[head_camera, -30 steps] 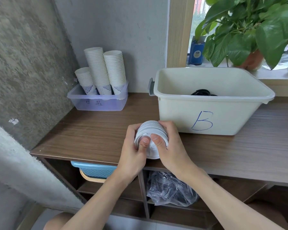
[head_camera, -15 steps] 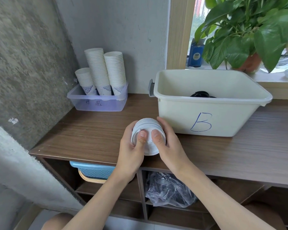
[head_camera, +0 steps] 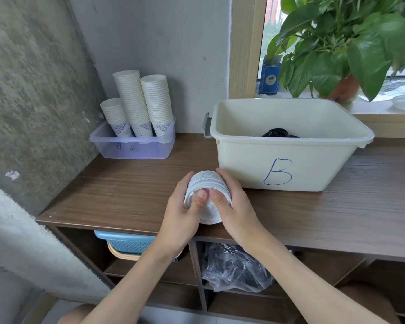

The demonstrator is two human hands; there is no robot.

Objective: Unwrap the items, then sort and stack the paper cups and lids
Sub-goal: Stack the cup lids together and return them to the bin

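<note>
The wooden counter (head_camera: pixel 126 195) runs under both hands and takes everything. Just beyond the right hand sits the cream bin marked B (head_camera: pixel 290 164), open side up, with some black rings (head_camera: pixel 276 133) in the bottom that look like dark lids, so I'd guess that's where lids go. Further off, beyond the left hand and against the wall, a clear tub (head_camera: pixel 131 148) holds three nested stacks of paper cups (head_camera: pixel 136 99), so the cup side looks sorted.

Below the hands, on the shelf under the counter, there's a crumpled clear plastic bag (head_camera: pixel 234 270) with a blue basket (head_camera: pixel 126 242) to its left.

The thing in hand is a stack of white lids (head_camera: pixel 207 183), bare, with no wrap on it that I can see. It's held on its side over the near part of the counter, close to the front of the bin. The left hand (head_camera: pixel 182 213) and right hand (head_camera: pixel 239 211) each curl round one side of it, fingers wrapped over the rims and both thumbs pressed on the near face.

My read is that squeezing from both sides keeps a loose stack from fanning out — probably squaring it up before it goes in B. I can't tell if it's touching the counter.
</note>
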